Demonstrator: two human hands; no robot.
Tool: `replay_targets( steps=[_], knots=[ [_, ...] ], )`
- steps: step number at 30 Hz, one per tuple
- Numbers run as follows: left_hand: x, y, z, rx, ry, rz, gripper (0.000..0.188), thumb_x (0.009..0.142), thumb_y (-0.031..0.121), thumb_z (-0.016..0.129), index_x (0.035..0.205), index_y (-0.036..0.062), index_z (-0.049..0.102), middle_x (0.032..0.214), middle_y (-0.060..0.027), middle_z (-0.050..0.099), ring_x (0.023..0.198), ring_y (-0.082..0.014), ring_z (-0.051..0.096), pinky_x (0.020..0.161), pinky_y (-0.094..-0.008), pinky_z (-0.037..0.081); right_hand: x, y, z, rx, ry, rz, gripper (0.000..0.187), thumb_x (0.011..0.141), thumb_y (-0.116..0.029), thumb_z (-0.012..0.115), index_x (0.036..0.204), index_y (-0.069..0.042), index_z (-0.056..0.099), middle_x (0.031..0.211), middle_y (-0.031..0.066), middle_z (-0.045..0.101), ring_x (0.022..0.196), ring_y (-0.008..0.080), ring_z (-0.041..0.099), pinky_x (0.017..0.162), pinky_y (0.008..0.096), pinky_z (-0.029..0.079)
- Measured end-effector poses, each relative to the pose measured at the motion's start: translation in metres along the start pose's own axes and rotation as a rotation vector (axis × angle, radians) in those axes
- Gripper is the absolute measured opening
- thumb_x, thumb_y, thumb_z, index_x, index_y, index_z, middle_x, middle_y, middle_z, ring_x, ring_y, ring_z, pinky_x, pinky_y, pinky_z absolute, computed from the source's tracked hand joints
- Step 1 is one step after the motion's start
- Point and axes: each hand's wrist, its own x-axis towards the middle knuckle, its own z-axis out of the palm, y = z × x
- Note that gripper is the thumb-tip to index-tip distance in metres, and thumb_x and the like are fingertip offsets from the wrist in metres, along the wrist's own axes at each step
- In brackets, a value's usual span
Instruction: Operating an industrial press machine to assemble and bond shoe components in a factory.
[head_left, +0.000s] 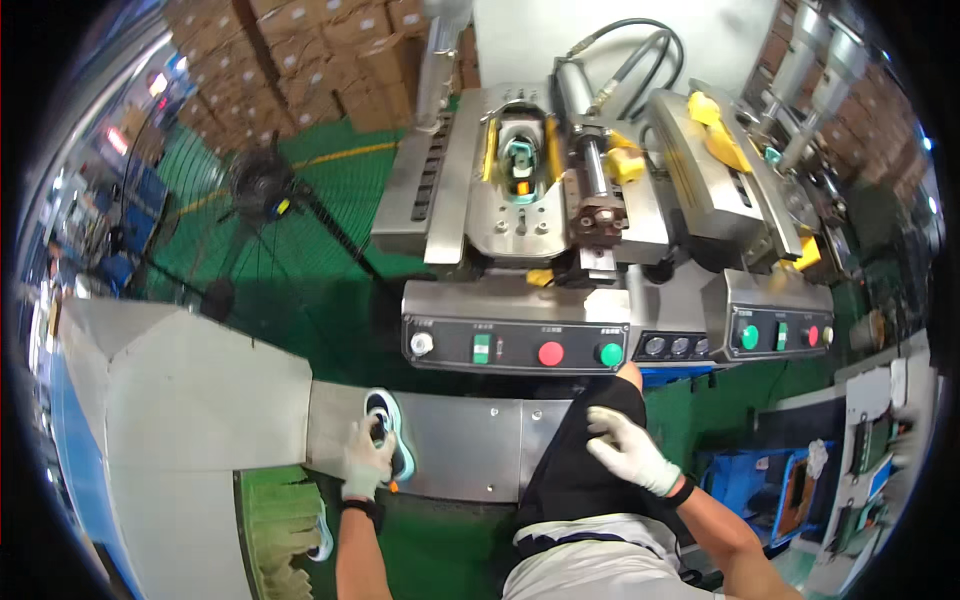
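A light-blue and white shoe (403, 461) with a dark opening and an orange tag at its near end rests on a metal shelf. My left hand (366, 462), in a white glove, grips it with the fingers at its opening. My right hand (632, 455), also gloved in white, hangs over my black-clad thigh, fingers loosely bent and apart, holding nothing. Ahead, a similar shoe (521, 167) sits in the oval seat of a metal press (485, 228). The control panel (515, 342) below it carries green and red buttons.
To the left stand a large black fan (262, 185) and a grey casing (200, 365). Part of another shoe (322, 538) shows by a green belt (275, 515). A second press (710, 190) is at right, near a blue crate (740, 492). Stacked cartons (300, 65) fill the background.
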Motion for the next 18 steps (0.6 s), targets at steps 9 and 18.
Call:
replay_targets(
  steps=[9, 18],
  knots=[
    [-0.093, 0.268, 0.014, -0.343, -0.219, 0.225, 0.035, 0.095, 0.033, 0.083, 0.115, 0.0064, 0.073, 0.101, -0.0153, 0.080, 0.090, -0.0323, 0.081, 0.083, -0.0430, 0.063, -0.047, -0.034, 0.049, -0.318, -0.241, -0.246, 0.118, 0.091, -0.063, 0.080, 0.168, 0.007, 0.025, 0.170, 0.0366, 0.031, 0.156, 0.0538, 0.037, 0.128, 0.0543, 0.038],
    [-0.130, 0.466, 0.058, -0.750, -0.849, 0.752, 0.053, 0.095, 0.010, 0.084, 0.144, 0.0013, 0.066, 0.108, -0.0083, 0.078, 0.082, -0.0110, 0.073, 0.074, -0.0266, 0.061, -0.160, -0.009, -0.038, 0.699, 0.849, -0.073, 0.075, 0.099, -0.013, 0.077, 0.166, -0.009, 0.046, 0.139, 0.0048, 0.068, 0.114, 0.0114, 0.068, 0.098, 0.0266, 0.055]
  ],
)
